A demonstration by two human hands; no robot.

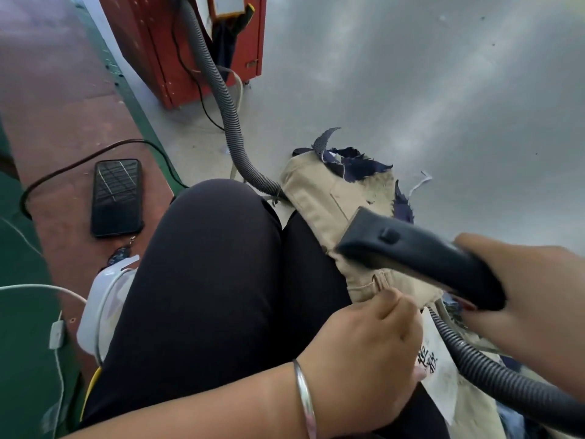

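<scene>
A beige garment [332,198] lies over my right thigh, with dark blue fabric scraps [357,163] at its far end. My left hand [367,340], with a metal bangle on the wrist, pinches the garment's near edge by a belt loop. My right hand [531,299] grips a black vacuum nozzle [408,251], whose wide mouth presses on the beige cloth. A grey ribbed hose [493,372] runs from the nozzle under my right wrist. A white label with black writing [440,362] shows beneath the hose.
A red machine cabinet [196,58] stands on the grey floor [411,74], with a grey ribbed hose [221,99] leading from it toward my lap. On the red bench at left lie a black phone [116,198], a black cable [72,166] and a white container [104,299].
</scene>
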